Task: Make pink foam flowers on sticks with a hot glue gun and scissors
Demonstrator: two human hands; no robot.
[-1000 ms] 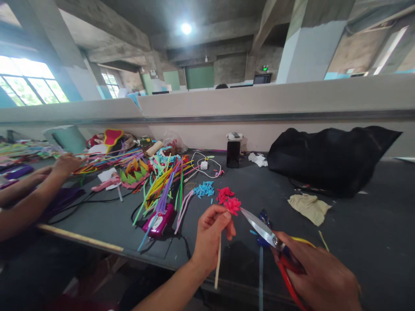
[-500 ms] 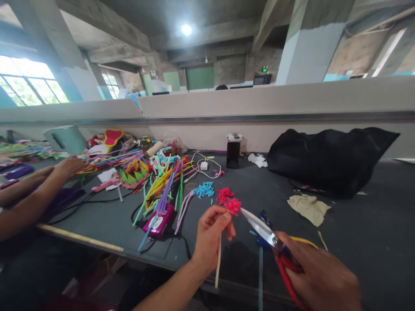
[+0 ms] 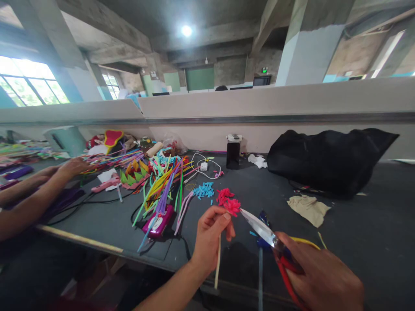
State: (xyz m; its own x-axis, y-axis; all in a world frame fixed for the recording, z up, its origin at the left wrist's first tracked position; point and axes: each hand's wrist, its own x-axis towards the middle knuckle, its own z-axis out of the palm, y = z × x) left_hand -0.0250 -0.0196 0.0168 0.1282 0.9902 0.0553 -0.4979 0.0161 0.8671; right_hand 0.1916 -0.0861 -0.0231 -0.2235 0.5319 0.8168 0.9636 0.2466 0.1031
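Between thumb and fingers, my left hand (image 3: 212,233) pinches a fuzzy red flower (image 3: 232,207) just under its head; its pale stem (image 3: 218,268) hangs below the hand. My right hand (image 3: 320,276) is wrapped round red-handled scissors (image 3: 264,230), whose blades look closed and point at the flower's right edge. Behind the flower lies a small pile of red pieces (image 3: 223,195), and left of that a pile of short blue pieces (image 3: 203,190). A dark blue tool (image 3: 264,242) is partly hidden under the scissors.
Bundles of coloured pipe cleaners (image 3: 162,185) and a purple device (image 3: 158,222) lie to the left. A pink glue gun (image 3: 106,183) is farther left, near a co-worker's hand (image 3: 74,166). A phone (image 3: 232,155) stands at the back; a black bag (image 3: 327,160) and beige cloth (image 3: 308,209) are right.
My hands, the flower and the scissors stay almost in place. The co-worker's hand at the left has shifted slightly to the right.
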